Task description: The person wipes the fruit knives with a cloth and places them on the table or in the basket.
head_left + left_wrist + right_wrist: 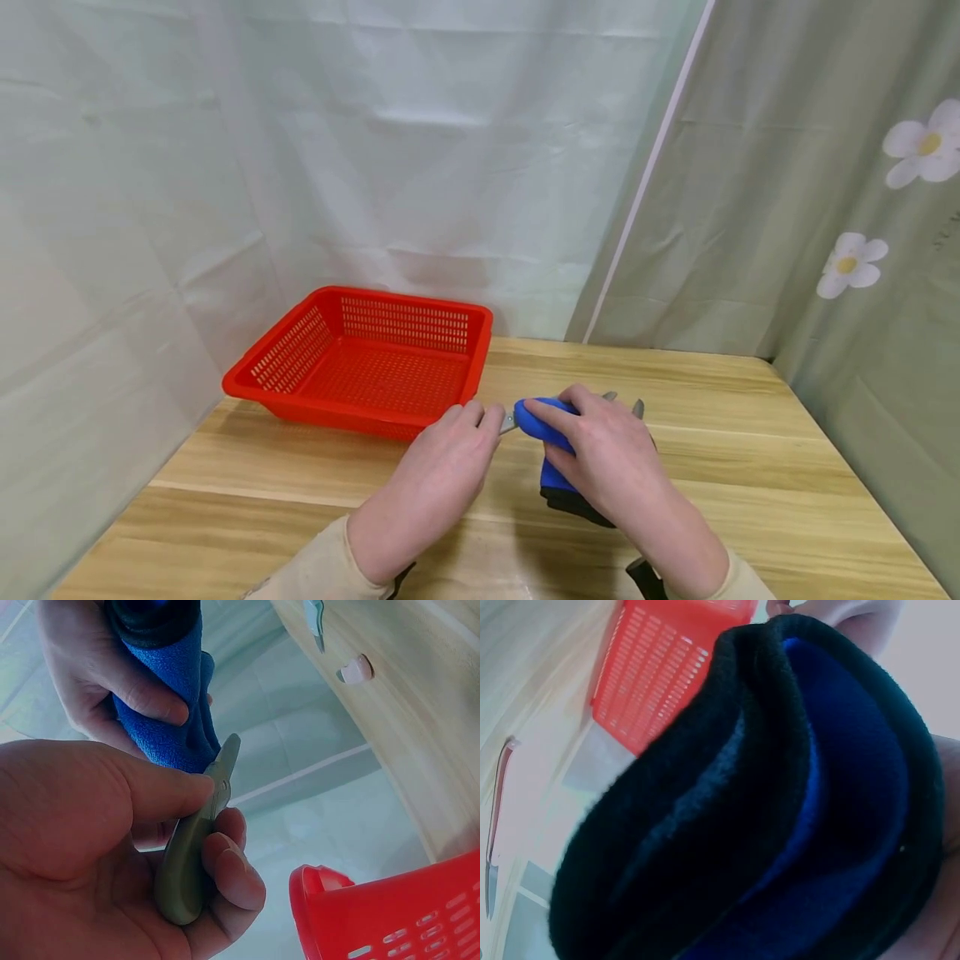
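Note:
My left hand (450, 467) holds a tool by its grey-green handle (184, 862), thumb on one side and fingers curled round the other. The tool's narrow far end (229, 754) reaches the blue cloth; what lies behind or inside the cloth is hidden. My right hand (607, 442) grips this folded blue cloth (543, 421), which has a thick black edge (769, 757). Thumb and fingers press it from both sides, above the wooden table. Loose folds fill most of the right wrist view. Both hands are close together.
A red plastic basket (382, 375) with slotted sides stands at the left back of the wooden table (720, 400). Grey tips of objects (637, 408) show behind my right hand. The left wrist view has a small pinkish object (356, 670). Curtains (450, 167) enclose the table.

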The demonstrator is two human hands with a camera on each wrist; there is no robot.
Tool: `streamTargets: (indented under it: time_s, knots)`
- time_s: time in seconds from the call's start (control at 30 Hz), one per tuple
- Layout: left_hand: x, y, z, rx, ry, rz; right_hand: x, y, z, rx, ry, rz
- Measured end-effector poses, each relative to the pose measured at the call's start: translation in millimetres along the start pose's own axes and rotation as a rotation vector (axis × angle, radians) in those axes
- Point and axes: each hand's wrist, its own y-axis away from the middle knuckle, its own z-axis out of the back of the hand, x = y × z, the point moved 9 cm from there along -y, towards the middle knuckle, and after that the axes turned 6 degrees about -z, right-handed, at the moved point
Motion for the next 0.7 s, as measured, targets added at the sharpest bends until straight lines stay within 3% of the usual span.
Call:
streamTargets:
  time_s: [0.7]
  knots:
    - [1.2,0.0,1.5,-0.037,0.031,-0.002,-5.2,-1.2,1.5,0.011,-0.003,-0.009]
